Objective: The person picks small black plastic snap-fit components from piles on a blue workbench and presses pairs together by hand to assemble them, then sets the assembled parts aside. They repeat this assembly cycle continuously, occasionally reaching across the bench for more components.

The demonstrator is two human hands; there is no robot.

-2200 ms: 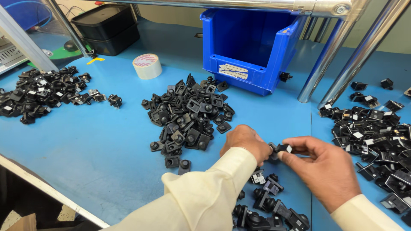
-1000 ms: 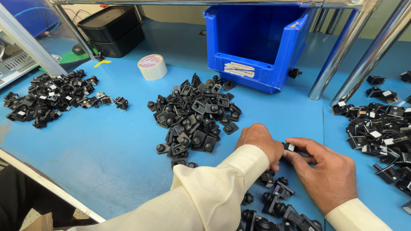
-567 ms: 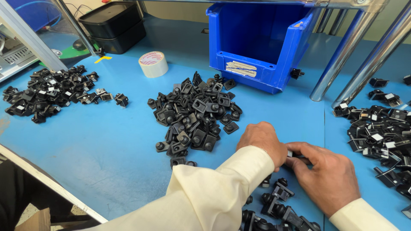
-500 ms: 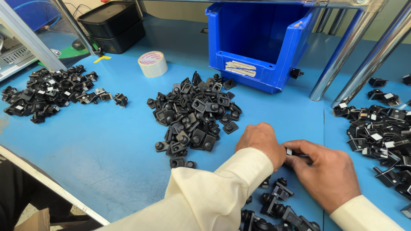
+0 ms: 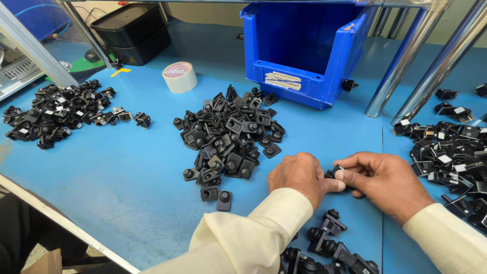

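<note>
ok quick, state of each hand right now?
Left hand: closed, fingers pinching the small black plastic part.
Right hand: closed on the same part from the other side.

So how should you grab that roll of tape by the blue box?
The tape roll lies flat on the blue table, hole facing up. Probably best to come straight down from above and pinch its wall, one finger inside the hole and the thumb outside. Its rounded outer side looks wide and smooth, so squeezing across the whole roll seems harder.
</note>
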